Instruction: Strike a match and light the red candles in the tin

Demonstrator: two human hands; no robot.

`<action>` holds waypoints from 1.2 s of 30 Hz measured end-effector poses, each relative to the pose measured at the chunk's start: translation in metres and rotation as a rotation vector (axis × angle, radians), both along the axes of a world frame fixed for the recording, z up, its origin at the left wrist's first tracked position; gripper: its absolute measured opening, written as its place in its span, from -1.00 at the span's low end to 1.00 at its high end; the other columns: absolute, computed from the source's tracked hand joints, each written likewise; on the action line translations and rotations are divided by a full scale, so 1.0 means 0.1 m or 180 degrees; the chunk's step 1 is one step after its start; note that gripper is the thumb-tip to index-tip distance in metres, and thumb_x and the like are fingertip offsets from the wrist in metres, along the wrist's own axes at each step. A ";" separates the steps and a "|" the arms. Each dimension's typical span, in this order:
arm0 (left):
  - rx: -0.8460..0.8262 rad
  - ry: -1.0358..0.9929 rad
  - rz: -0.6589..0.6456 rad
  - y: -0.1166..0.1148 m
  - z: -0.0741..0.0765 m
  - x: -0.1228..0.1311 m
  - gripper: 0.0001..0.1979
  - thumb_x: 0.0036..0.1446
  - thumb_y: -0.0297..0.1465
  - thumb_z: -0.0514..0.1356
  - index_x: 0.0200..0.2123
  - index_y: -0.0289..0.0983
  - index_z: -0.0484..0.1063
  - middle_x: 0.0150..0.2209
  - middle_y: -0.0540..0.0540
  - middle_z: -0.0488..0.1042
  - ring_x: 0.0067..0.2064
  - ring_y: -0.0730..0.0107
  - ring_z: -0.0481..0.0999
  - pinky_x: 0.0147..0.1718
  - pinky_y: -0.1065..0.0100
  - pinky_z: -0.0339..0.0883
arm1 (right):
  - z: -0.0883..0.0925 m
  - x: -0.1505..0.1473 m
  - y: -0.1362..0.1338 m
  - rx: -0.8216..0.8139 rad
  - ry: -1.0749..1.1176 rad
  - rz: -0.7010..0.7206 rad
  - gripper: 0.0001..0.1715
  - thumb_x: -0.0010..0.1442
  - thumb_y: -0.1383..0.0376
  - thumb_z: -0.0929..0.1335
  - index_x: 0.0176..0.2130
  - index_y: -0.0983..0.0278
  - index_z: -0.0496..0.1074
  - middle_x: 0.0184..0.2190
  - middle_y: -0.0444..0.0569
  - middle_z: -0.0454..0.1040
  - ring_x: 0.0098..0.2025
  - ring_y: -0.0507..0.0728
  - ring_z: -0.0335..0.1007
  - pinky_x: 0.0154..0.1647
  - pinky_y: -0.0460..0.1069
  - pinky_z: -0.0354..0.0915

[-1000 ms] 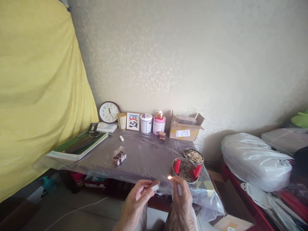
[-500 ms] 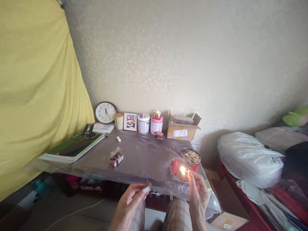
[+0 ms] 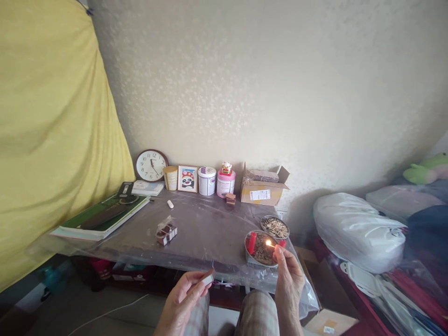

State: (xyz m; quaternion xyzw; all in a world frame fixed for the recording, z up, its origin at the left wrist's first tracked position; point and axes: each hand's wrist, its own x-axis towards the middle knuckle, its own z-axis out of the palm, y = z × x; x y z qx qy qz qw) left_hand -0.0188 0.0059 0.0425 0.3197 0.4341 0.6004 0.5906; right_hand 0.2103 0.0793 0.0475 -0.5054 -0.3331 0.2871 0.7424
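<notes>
A burning match [image 3: 270, 244] is pinched between the thumb and fingers of my right hand [image 3: 289, 275], its small flame pointing left. Behind the flame stands a round dish [image 3: 261, 257] of brownish grains, with a red candle [image 3: 252, 243] upright at its left and another red candle [image 3: 282, 243] partly hidden by my fingers. My left hand [image 3: 185, 294], closed, grips a small matchbox [image 3: 207, 278] in front of the table edge. Just beyond the dish, a second round dish [image 3: 275, 227] holds many loose matchsticks.
On the plastic-covered table [image 3: 206, 228] lies a wrapped pack of matchboxes [image 3: 167, 233]. A green book [image 3: 105, 217] is at the left. A clock [image 3: 151, 165], tins [image 3: 207, 181] and an open cardboard box [image 3: 261, 192] line the wall. White bags [image 3: 357, 233] sit at right.
The match flame has shrunk from a bright flare to a small steady flame. My right hand has barely shifted, and the left hand still holds the matchbox. The view has turned slightly.
</notes>
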 end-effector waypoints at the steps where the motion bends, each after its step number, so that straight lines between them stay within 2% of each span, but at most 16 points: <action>1: -0.0001 -0.0006 -0.0010 0.00 -0.01 0.00 -0.65 -0.15 -0.12 0.37 -0.33 -0.23 0.58 -0.25 -0.14 0.62 -0.10 0.09 0.51 -0.01 0.12 0.30 | 0.00 0.00 0.02 0.0013 0.0012 -0.0008 -0.58 -0.10 0.01 0.49 -0.38 0.30 0.51 -0.43 -0.09 0.55 -0.36 0.10 0.41 -0.27 -0.02 0.33; 6: 0.0020 -0.0018 0.0060 0.03 -0.07 0.01 -0.68 -0.13 -0.13 0.36 -0.34 -0.23 0.58 -0.28 -0.12 0.62 -0.13 0.13 0.52 -0.04 0.16 0.32 | -0.06 0.00 0.11 0.0071 0.0182 0.0001 -0.59 -0.13 0.03 0.51 -0.40 0.29 0.50 -0.44 -0.11 0.55 -0.39 0.07 0.41 -0.29 -0.04 0.34; 12: 0.0002 -0.0001 -0.0089 0.04 -0.07 -0.02 -0.67 -0.13 -0.13 0.36 -0.33 -0.22 0.58 -0.27 -0.11 0.62 -0.11 0.15 0.50 -0.01 0.18 0.31 | -0.11 0.00 0.18 0.0120 0.0397 0.0201 -0.63 -0.12 0.07 0.52 -0.38 0.29 0.52 -0.44 -0.15 0.53 -0.40 0.03 0.40 -0.30 -0.08 0.33; 18: -0.0085 0.0060 -0.0039 0.04 -0.07 -0.02 -0.65 -0.16 -0.11 0.37 -0.34 -0.22 0.58 -0.28 -0.12 0.63 -0.11 0.14 0.50 -0.02 0.17 0.31 | -0.14 -0.01 0.24 0.0118 0.0566 0.0356 -0.62 -0.15 0.08 0.54 -0.38 0.27 0.53 -0.41 -0.15 0.54 -0.36 0.02 0.39 -0.26 -0.10 0.33; 24: -0.0100 -0.0014 0.0222 0.03 -0.07 0.03 -0.63 -0.22 -0.09 0.38 -0.37 -0.21 0.59 -0.31 -0.12 0.64 -0.14 0.11 0.52 -0.06 0.17 0.32 | -0.13 -0.01 0.29 0.0167 0.0521 0.0437 -0.61 -0.20 0.09 0.55 -0.40 0.26 0.51 -0.42 -0.17 0.52 -0.38 0.01 0.39 -0.31 -0.11 0.34; 29: -0.0108 -0.0006 0.0257 0.04 -0.06 0.03 -0.61 -0.24 -0.07 0.39 -0.39 -0.22 0.59 -0.32 -0.13 0.64 -0.15 0.09 0.53 -0.05 0.14 0.33 | -0.13 0.00 0.33 0.0085 0.0420 0.0455 -0.60 -0.20 0.07 0.55 -0.41 0.27 0.50 -0.45 -0.16 0.51 -0.41 0.02 0.37 -0.36 -0.10 0.32; 36: -0.0108 0.0009 0.0175 0.06 -0.11 -0.01 -0.61 -0.23 -0.07 0.39 -0.38 -0.22 0.59 -0.28 -0.14 0.64 -0.12 0.07 0.53 -0.02 0.12 0.34 | -0.17 0.01 0.42 0.0015 0.0210 0.0375 -0.59 -0.21 0.04 0.53 -0.43 0.28 0.52 -0.47 -0.15 0.49 -0.38 0.05 0.37 -0.31 -0.07 0.31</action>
